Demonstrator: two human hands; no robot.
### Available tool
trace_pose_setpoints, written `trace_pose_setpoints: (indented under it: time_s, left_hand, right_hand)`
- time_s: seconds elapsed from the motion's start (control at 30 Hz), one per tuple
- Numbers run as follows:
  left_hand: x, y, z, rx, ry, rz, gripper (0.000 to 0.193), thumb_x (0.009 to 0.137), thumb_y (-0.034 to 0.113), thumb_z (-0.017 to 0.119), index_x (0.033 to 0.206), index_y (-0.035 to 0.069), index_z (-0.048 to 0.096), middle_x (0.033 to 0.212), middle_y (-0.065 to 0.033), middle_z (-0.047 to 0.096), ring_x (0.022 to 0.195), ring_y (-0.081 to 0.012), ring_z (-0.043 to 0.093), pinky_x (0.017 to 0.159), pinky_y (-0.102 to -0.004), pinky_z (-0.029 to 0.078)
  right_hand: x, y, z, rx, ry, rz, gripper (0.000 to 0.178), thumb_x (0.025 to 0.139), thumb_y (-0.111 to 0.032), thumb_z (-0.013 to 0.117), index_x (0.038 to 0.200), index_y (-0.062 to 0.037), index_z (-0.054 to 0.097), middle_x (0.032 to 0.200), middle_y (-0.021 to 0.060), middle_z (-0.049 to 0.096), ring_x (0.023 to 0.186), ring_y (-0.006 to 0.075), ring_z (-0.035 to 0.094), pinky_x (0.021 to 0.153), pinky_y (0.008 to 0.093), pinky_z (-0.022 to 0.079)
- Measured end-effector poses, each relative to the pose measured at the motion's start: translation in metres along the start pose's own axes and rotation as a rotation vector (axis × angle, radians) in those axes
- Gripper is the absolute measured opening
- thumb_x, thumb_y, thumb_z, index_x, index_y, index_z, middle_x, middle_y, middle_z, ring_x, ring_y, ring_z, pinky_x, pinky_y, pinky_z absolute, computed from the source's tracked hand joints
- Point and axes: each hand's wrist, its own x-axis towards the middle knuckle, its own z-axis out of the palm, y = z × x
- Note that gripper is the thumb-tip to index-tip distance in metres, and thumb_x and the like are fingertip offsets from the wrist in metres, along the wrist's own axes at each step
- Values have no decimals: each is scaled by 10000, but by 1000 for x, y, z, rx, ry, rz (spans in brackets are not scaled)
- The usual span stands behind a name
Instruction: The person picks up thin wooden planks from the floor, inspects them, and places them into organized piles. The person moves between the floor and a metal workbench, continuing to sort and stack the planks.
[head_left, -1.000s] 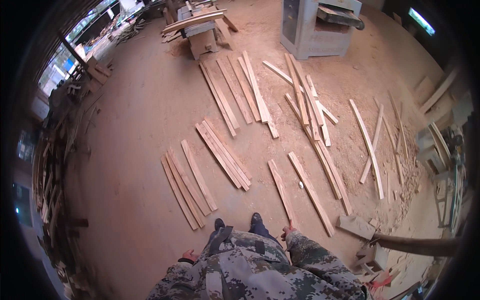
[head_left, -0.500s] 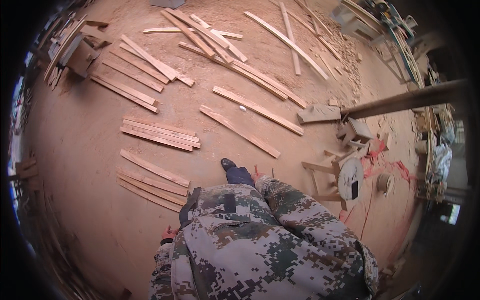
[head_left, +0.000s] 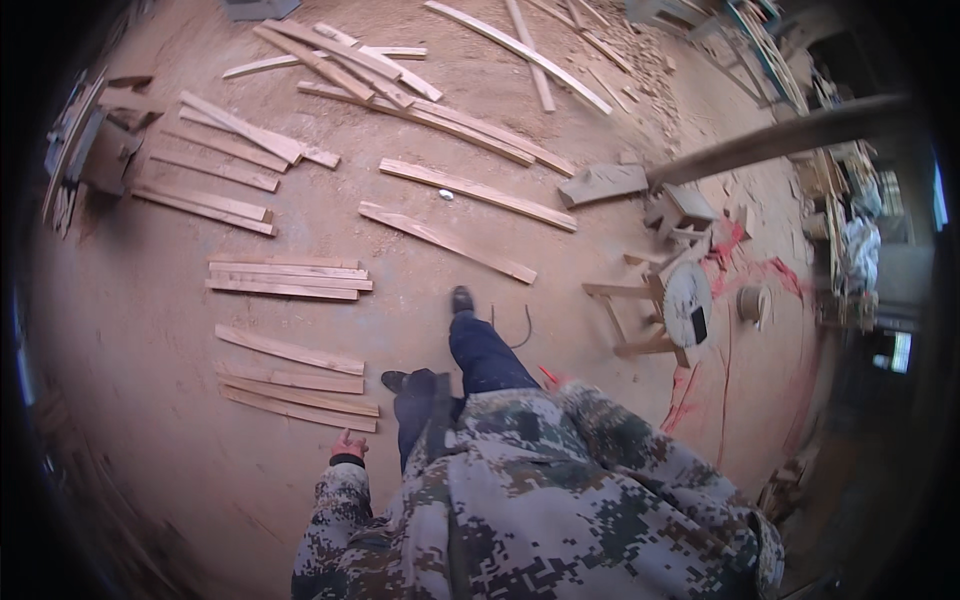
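- The left hand has its fingers loosely apart, nothing visible in it, near the lower-left wooden strips on the floor.
- The right hand is mostly hidden beside a red object; I cannot tell its grip.
- A careless step could catch the dark curved rod near the forward shoe, causing a stumble.
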Motion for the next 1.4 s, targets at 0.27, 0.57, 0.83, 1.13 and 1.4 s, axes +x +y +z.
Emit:
trace_pose_setpoints:
  time_s: [0.27,0.57,0.83,1.13,1.4]
  left_hand:
    - [-80,-6,79,-18,44,159,350,831,164,684,1103,-56,674,705,-69,663,623,-151,627,580,-312,530]
    - [-188,34,324,389,185,7,225,806,184,746,717,-11,679,834,-157,723,771,-250,680,699,-395,525]
    - [-81,128,446,706,121,350,556,821,296,740,1249,-21,582,1354,-257,522,1255,-472,453,1090,-531,370]
    - [40,200,479,1198,192,308,450,827,243,690,1229,52,617,1353,-230,543,1233,-505,493,1005,-588,447]
    - [57,198,463,1083,369,419,462,803,270,724,1179,23,621,1292,-248,575,1183,-516,519,1011,-591,433]
  right_hand:
    - [54,35,-77,55,76,345,512,912,-475,609,1143,-27,699,1110,259,687,1100,419,644,969,492,505]
    - [301,-14,-218,-34,97,-217,408,807,-308,673,1059,13,690,1073,277,677,1044,409,655,937,480,519]
    - [493,-31,-246,-120,282,-368,389,704,-215,739,1008,17,667,988,246,680,1029,421,599,914,466,510]
    - [736,-41,-175,-360,903,-641,546,673,-61,662,1195,13,520,1017,193,611,1008,382,558,875,474,455]
    - [782,-40,-205,-297,264,-477,618,587,-122,838,1155,-12,622,1000,199,671,927,349,632,831,431,521]
